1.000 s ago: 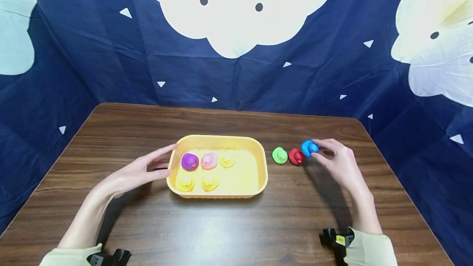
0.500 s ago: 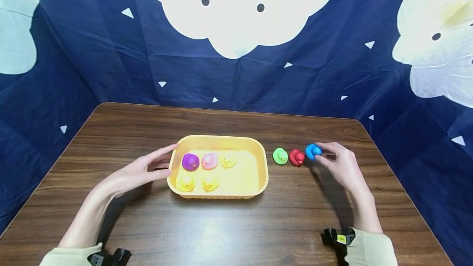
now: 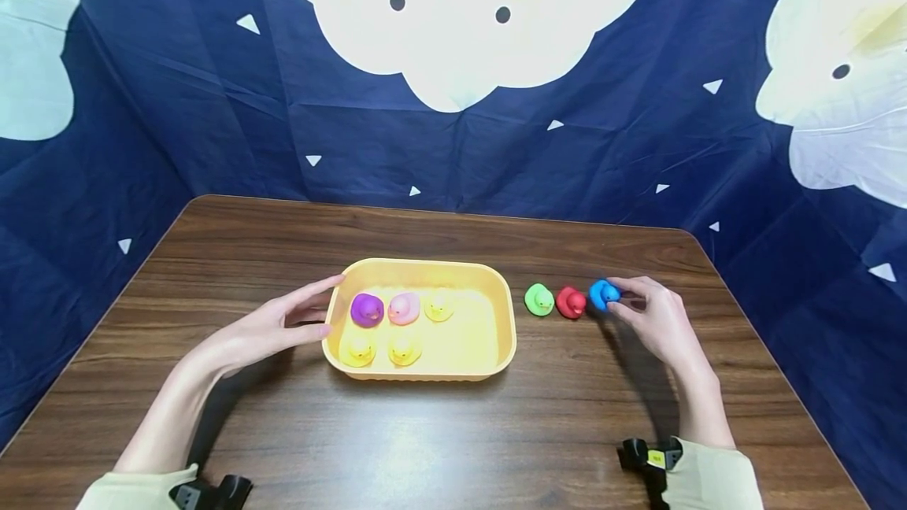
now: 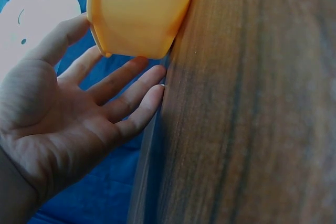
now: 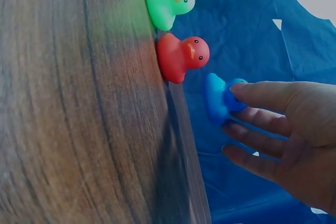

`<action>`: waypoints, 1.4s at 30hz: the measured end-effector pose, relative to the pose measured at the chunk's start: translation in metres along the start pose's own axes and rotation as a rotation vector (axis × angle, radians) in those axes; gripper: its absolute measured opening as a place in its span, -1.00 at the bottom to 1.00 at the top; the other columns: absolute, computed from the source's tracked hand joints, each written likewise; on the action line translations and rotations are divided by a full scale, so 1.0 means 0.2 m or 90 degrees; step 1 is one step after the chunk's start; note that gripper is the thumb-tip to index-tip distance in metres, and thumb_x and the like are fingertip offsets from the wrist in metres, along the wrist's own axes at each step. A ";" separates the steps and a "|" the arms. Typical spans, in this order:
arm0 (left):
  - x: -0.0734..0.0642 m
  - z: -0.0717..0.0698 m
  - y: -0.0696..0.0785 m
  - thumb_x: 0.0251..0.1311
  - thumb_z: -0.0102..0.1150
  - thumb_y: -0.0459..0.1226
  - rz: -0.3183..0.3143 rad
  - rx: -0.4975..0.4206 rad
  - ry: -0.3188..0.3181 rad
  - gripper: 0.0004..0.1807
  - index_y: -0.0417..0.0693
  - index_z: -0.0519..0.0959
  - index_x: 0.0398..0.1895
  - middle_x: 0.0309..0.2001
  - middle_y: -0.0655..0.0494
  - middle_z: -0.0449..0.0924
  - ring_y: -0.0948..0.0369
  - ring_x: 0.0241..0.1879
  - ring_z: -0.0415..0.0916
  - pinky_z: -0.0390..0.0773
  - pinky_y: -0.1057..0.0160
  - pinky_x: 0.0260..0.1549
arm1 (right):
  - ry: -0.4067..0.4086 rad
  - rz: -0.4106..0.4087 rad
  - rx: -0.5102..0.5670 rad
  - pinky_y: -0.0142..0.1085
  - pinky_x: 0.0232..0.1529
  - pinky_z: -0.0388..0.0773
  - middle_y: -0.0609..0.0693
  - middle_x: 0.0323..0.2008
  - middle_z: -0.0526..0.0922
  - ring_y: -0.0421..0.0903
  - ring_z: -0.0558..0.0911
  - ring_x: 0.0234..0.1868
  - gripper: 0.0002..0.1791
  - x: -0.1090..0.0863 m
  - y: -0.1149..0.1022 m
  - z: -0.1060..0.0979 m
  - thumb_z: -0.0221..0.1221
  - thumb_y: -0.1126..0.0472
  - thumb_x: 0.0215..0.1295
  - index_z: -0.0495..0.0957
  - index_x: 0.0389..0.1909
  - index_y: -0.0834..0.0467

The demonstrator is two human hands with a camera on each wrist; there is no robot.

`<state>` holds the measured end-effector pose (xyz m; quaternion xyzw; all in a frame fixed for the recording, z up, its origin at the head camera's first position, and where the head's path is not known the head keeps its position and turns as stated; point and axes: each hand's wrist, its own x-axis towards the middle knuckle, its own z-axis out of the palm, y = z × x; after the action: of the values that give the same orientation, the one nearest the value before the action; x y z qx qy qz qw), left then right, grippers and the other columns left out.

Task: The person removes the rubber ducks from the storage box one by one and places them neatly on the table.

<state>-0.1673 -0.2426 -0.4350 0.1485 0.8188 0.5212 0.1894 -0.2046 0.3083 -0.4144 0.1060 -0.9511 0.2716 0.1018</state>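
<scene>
My right hand [image 3: 653, 319] pinches a blue rubber duck [image 3: 602, 295] between thumb and fingers. In the right wrist view that blue duck [image 5: 214, 98] hangs slightly off the tabletop, just right of a red rubber duck [image 5: 176, 59]. Left of the red one stands a green rubber duck [image 3: 539, 301]. With outstretched fingers, my left hand [image 3: 258, 333] touches the left end of a yellow tray [image 3: 425, 376]; the left wrist view has the thumb at the tray's rim. Inside are a purple duck [image 3: 367, 311], a pink duck [image 3: 404, 308] and several yellow ducks [image 3: 405, 347].
Everything stands on a dark wooden table [image 3: 425, 431] with rounded far corners. A blue cloth [image 3: 340, 140] printed with white clouds hangs behind and beside it. Black wrist cameras sit at both sleeves.
The right hand has carried the blue duck a short way right and down, from beside the red duck's top to its right. The left hand keeps its place at the tray.
</scene>
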 end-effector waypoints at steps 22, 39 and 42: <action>0.00 0.00 0.01 0.44 0.22 -0.12 -0.011 0.008 0.002 -0.19 0.21 0.08 0.65 0.60 -0.15 0.15 -0.22 0.51 0.27 0.44 0.49 0.12 | -0.036 0.010 -0.035 0.18 0.03 0.64 0.33 0.02 0.71 0.27 0.73 -0.01 -0.62 0.00 0.04 0.04 0.34 0.36 0.29 0.65 0.12 0.32; 0.00 0.00 0.01 0.44 0.22 -0.14 -0.007 0.005 0.001 -0.18 0.15 0.06 0.66 0.61 -0.17 0.14 -0.23 0.50 0.28 0.45 0.50 0.11 | -0.050 0.025 -0.011 0.11 -0.04 0.68 0.32 0.00 0.72 0.25 0.76 -0.07 -0.62 0.00 0.06 0.05 0.37 0.36 0.27 0.66 0.11 0.31; 0.00 0.00 0.01 0.44 0.22 -0.13 -0.008 0.007 0.001 -0.18 0.15 0.07 0.66 0.60 -0.17 0.15 -0.23 0.50 0.28 0.44 0.50 0.11 | -0.055 0.032 -0.009 0.12 -0.03 0.68 0.33 0.00 0.72 0.25 0.75 -0.06 -0.61 0.01 0.07 0.05 0.37 0.35 0.27 0.66 0.12 0.31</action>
<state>-0.1677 -0.2418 -0.4339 0.1437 0.8230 0.5153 0.1912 -0.2105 0.3133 -0.4297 0.0929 -0.9590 0.2623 0.0543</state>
